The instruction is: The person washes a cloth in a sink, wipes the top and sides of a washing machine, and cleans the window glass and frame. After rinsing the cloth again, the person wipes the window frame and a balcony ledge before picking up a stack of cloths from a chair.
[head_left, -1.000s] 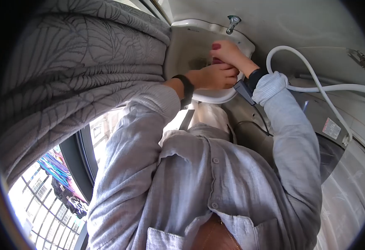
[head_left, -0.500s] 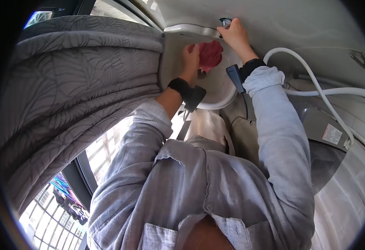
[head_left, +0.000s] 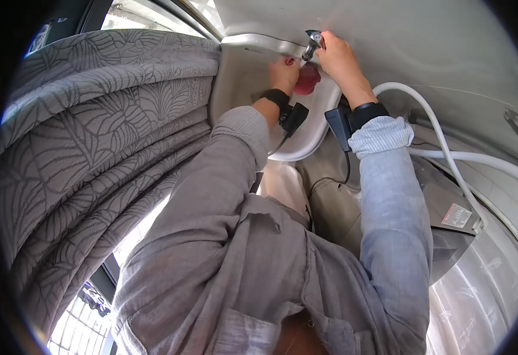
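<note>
My left hand [head_left: 283, 75] is closed on a dark red cloth [head_left: 308, 80], which hangs bunched inside the white sink [head_left: 318, 135]. Part of the cloth shows between the fingers, and the rest droops just under the spout. At the wall, my right hand [head_left: 338, 57] has its fingers closed on the chrome faucet [head_left: 308, 52] near its handle. Whether water runs cannot be made out. Each wrist wears a black strap with a dark box attached.
A grey leaf-patterned curtain [head_left: 117, 112] hangs along the left side, beside bright windows. On the right, a white hose [head_left: 433, 112] curves down past a grey appliance with a label [head_left: 456, 216]. A dark cable hangs from my right wrist box.
My left hand has moved right with the red cloth, bringing it under the faucet spout. My right hand stays at the faucet, and the view has shifted slightly.
</note>
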A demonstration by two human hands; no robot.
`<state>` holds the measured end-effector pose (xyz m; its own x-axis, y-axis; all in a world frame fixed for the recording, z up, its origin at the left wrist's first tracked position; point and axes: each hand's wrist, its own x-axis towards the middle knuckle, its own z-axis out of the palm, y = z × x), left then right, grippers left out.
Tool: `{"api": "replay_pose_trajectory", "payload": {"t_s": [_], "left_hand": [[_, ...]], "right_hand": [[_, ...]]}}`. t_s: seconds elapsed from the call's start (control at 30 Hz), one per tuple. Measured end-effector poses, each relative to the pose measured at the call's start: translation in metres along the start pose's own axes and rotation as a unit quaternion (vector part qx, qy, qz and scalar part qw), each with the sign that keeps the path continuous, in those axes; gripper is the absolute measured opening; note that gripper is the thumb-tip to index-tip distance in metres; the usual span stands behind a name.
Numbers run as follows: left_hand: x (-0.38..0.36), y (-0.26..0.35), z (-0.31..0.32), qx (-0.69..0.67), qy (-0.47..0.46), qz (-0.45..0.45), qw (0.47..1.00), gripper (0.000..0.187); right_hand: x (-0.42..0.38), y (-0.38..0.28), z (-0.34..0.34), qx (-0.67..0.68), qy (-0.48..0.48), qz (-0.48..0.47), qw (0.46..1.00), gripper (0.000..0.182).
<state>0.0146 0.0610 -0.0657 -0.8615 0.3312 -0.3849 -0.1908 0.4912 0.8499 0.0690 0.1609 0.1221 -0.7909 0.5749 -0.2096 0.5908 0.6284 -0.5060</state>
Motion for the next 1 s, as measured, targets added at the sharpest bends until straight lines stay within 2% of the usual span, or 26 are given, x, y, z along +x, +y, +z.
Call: {"api": "replay_pose_trajectory", "payload": {"t_s": [0.17, 0.37, 0.47, 0.57, 0.67, 0.77, 0.8, 0.83, 0.9, 1.0], "left_hand": [[0.003, -0.006, 0.007, 0.014, -0.014, -0.018, 1.0, 0.04], [0.009, -0.014, 0.013, 0.002, -0.035, -0.042, 0.998, 0.038], [0.006, -0.01, 0.008, -0.075, -0.038, -0.034, 0.996, 0.037], [-0.007, 0.009, -0.016, -0.186, -0.101, -0.031, 0.977, 0.03], [-0.031, 0.031, -0.047, -0.261, -0.139, -0.048, 0.954, 0.031], [-0.05, 0.041, -0.074, -0.321, -0.124, -0.098, 0.934, 0.027], [-0.055, 0.042, -0.082, -0.332, -0.131, -0.094, 0.929, 0.026], [-0.061, 0.045, -0.091, -0.343, -0.139, -0.09, 0.925, 0.025], [-0.071, 0.051, -0.106, -0.369, -0.153, -0.08, 0.913, 0.022], [-0.088, 0.067, -0.126, -0.422, -0.166, -0.074, 0.888, 0.02]], "right_hand": [[-0.001, -0.002, -0.003, -0.012, 0.01, -0.012, 1.0, 0.023], [-0.002, 0.003, -0.004, 0.034, 0.004, -0.005, 0.999, 0.027], [0.0, 0.011, -0.005, 0.064, 0.011, -0.015, 0.998, 0.029], [-0.004, 0.008, -0.02, -0.072, -0.017, 0.077, 0.994, 0.037], [-0.008, 0.004, -0.017, -0.083, -0.059, 0.075, 0.992, 0.038], [-0.008, -0.011, 0.015, -0.065, 0.031, 0.07, 0.995, 0.041], [-0.004, -0.021, 0.018, -0.059, -0.009, 0.102, 0.993, 0.041], [-0.007, -0.02, 0.02, 0.053, -0.028, 0.128, 0.99, 0.041], [-0.011, -0.01, 0.023, 0.273, -0.063, 0.169, 0.945, 0.041], [-0.037, 0.031, 0.078, 0.306, 0.111, 0.087, 0.942, 0.044]]}}
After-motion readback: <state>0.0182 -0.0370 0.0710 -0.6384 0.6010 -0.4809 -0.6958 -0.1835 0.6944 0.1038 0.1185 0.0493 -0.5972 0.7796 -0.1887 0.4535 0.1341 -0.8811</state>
